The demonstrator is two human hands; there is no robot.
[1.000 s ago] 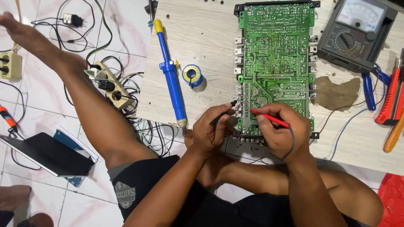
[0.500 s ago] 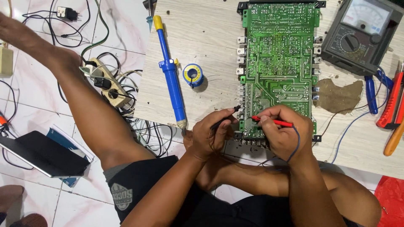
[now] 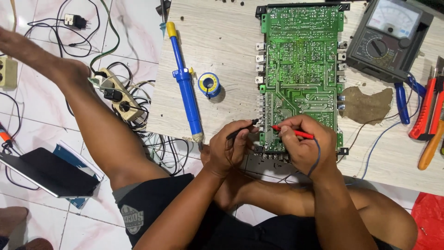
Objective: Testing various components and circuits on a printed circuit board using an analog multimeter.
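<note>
Head view. A green circuit board (image 3: 300,74) is laid solder side up on the wooden bench (image 3: 222,32), its long axis running away from the person, so that the tracks and joints face the camera and can be reached from above.

The left hand (image 3: 229,150) is closed on a black probe (image 3: 243,129), held like a pen; its tip is brought to the lower left edge of the board. The right hand (image 3: 305,146) is closed on a red probe (image 3: 291,132), which is laid nearly flat with its tip pointing left, onto the same lower part of the board. The two tips are set near each other but apart, each on its own point of the copper pattern. Both hands are rested at the near edge of the bench, which steadies the fine tips.

An analogue multimeter (image 3: 388,34) is placed at the upper right, just beside the board, its dial turned toward the person so that it can be read while the probes are held. A blue lead (image 3: 319,157) is seen below the right hand.

A blue desoldering pump (image 3: 185,83) and a small solder reel (image 3: 209,84) are kept left of the board, within reach. Red and orange hand tools (image 3: 428,115) are laid at the right edge. A power strip (image 3: 118,95) and a dark tablet (image 3: 46,171) lie on the tiled floor.
</note>
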